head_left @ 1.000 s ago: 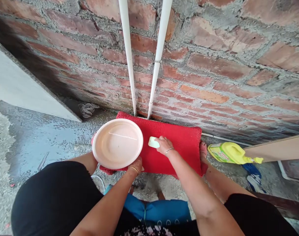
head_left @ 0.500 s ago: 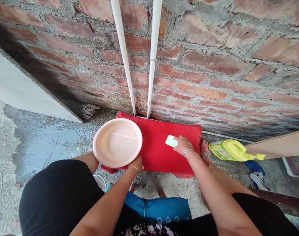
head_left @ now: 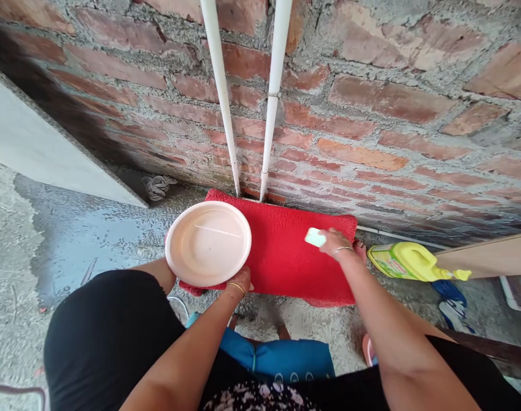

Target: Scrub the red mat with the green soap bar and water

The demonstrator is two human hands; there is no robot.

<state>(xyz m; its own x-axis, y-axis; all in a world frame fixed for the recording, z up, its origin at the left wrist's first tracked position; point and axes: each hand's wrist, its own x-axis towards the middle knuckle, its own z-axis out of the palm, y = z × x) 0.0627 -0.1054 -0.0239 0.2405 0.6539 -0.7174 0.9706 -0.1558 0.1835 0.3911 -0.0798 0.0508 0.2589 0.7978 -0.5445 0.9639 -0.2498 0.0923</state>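
Observation:
A red textured mat [head_left: 281,251] lies over a low support against the wall; what is under it is hidden. On its left end sits a pale pink basin [head_left: 209,248] holding clear liquid. Beside the basin's lower right rim, my left hand [head_left: 240,281] is closed at the mat's front edge, its fingers partly hidden. My right hand [head_left: 334,242] is above the right part of the mat, closed round a pale mint-green, rounded block [head_left: 315,237]. Whether the block is soap or a brush back, I cannot tell.
Two white pipes [head_left: 269,114] run down the brick wall [head_left: 363,97] behind the mat. A yellow detergent jug [head_left: 406,261] lies on its side at right. A pale slab [head_left: 50,142] leans at left near a bundled grey cloth [head_left: 157,186]. The floor [head_left: 89,228] is wet at left.
My right hand has moved a little right across the mat with the pale block. My left hand and the basin hold their places. The view has shifted slightly.

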